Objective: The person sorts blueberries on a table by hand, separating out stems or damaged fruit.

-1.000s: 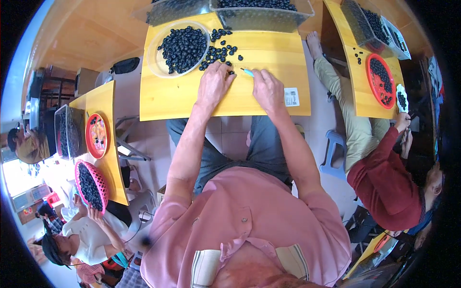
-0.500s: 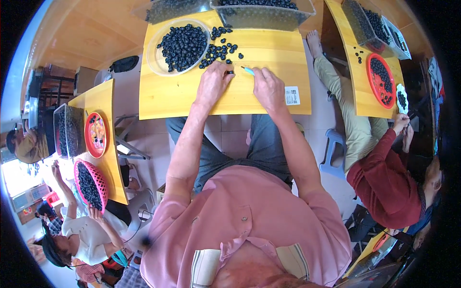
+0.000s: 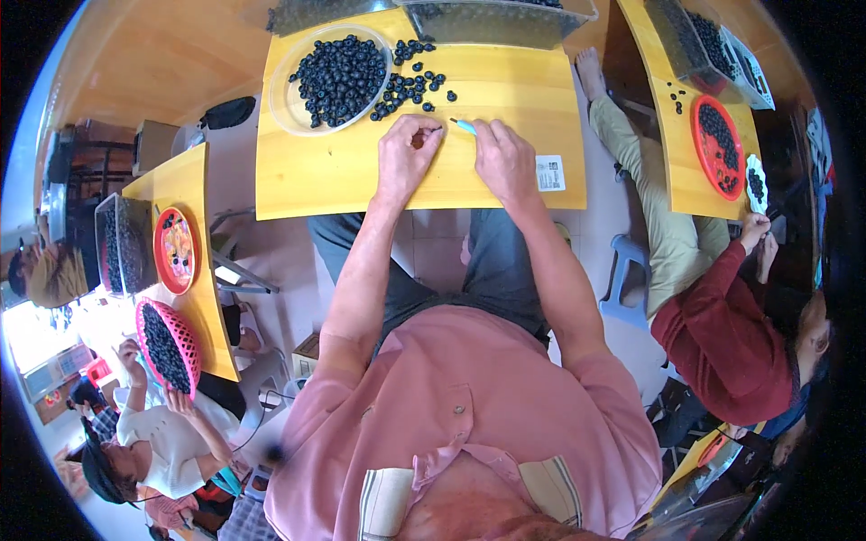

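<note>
My left hand (image 3: 408,158) pinches one dark berry just below the clear plate (image 3: 287,108); my right hand (image 3: 505,162), beside it, is closed on a small teal tool (image 3: 465,126). The plate is heaped and a handful of loose berries (image 3: 410,83) lies right of it, so I judge most is done.

Both hands rest on a yellow table (image 3: 343,171). The left hand (image 3: 408,155) pinches something small; the right hand (image 3: 505,158) holds a thin teal tool (image 3: 465,126). Dark berries (image 3: 410,86) lie beside a filled clear bowl (image 3: 332,79).
</note>
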Action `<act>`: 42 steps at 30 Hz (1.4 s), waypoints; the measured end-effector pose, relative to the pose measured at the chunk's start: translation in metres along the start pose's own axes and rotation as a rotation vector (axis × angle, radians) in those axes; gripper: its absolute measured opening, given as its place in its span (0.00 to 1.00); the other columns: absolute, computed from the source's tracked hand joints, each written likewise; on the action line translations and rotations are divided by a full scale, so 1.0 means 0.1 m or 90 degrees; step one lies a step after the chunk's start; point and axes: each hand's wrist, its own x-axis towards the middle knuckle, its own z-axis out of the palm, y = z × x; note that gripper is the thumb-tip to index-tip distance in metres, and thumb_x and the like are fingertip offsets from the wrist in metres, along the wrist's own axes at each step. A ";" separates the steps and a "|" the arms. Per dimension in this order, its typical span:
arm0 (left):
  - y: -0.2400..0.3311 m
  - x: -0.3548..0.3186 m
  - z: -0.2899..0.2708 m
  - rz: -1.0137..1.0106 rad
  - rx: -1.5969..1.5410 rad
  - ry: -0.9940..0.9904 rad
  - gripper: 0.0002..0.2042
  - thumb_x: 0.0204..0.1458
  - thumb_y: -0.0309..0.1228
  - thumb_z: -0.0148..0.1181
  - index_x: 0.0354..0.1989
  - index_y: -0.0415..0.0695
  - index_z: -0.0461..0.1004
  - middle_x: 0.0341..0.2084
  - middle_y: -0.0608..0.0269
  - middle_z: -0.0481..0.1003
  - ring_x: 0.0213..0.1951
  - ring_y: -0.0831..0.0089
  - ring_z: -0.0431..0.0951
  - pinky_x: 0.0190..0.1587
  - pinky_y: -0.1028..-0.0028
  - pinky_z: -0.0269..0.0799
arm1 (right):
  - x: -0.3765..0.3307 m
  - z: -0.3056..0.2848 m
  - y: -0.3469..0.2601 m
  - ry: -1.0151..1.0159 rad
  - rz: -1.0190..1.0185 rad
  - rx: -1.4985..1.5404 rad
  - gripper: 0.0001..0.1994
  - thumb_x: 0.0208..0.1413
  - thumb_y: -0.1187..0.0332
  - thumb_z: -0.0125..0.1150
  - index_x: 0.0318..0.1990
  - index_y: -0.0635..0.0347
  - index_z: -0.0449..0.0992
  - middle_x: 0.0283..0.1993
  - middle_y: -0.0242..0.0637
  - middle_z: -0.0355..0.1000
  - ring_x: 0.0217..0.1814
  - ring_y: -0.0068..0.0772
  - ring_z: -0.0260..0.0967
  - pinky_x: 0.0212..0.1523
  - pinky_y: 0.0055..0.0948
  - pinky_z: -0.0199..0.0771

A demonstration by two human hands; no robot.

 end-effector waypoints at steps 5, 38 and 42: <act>0.04 0.01 0.03 -0.058 -0.022 0.002 0.14 0.53 0.23 0.73 0.47 0.37 0.80 0.35 0.59 0.80 0.32 0.73 0.82 0.37 0.73 0.81 | 0.00 -0.01 0.00 0.001 -0.030 0.015 0.11 0.52 0.76 0.63 0.44 0.58 0.81 0.32 0.37 0.73 0.36 0.38 0.78 0.36 0.39 0.81; 0.00 0.00 0.03 -0.109 -0.084 -0.014 0.19 0.52 0.21 0.73 0.51 0.37 0.75 0.34 0.63 0.81 0.34 0.80 0.81 0.40 0.77 0.82 | 0.00 -0.03 -0.03 -0.018 -0.076 0.047 0.10 0.54 0.76 0.65 0.44 0.58 0.82 0.29 0.37 0.69 0.32 0.40 0.76 0.32 0.40 0.78; 0.00 0.00 0.03 -0.105 -0.071 -0.017 0.19 0.52 0.21 0.73 0.51 0.37 0.75 0.34 0.63 0.81 0.35 0.79 0.81 0.41 0.77 0.82 | 0.00 -0.01 -0.01 -0.011 -0.083 0.049 0.11 0.53 0.77 0.65 0.44 0.58 0.82 0.29 0.37 0.69 0.32 0.39 0.76 0.33 0.40 0.78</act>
